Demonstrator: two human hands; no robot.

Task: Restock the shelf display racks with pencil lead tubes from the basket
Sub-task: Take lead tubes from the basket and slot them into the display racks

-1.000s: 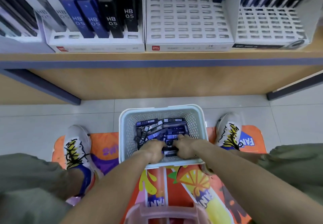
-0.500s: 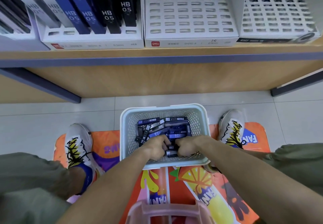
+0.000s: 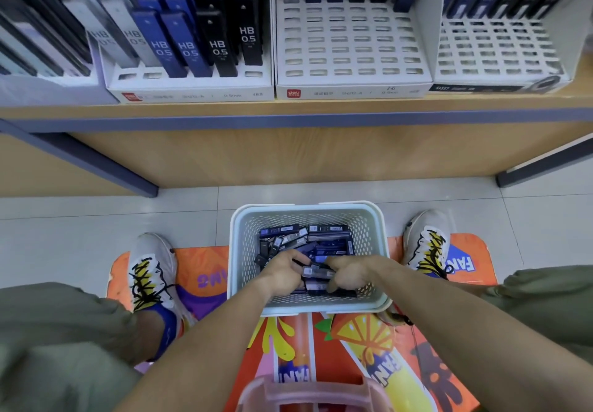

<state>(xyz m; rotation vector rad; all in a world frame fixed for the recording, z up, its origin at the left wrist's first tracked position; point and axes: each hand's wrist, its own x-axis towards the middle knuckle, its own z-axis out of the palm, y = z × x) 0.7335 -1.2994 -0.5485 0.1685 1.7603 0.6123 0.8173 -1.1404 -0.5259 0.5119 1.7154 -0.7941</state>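
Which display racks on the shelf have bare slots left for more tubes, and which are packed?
The middle rack is bare across its front rows, with tubes only along its back. The right rack is likewise open in front. The left rack is crowded, with only a few front slots free. Both hands, left hand and right hand, grip tubes in the basket.

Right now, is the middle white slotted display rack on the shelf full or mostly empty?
Mostly empty: the middle white slotted display rack holds one back row of tubes; its front slots are bare.
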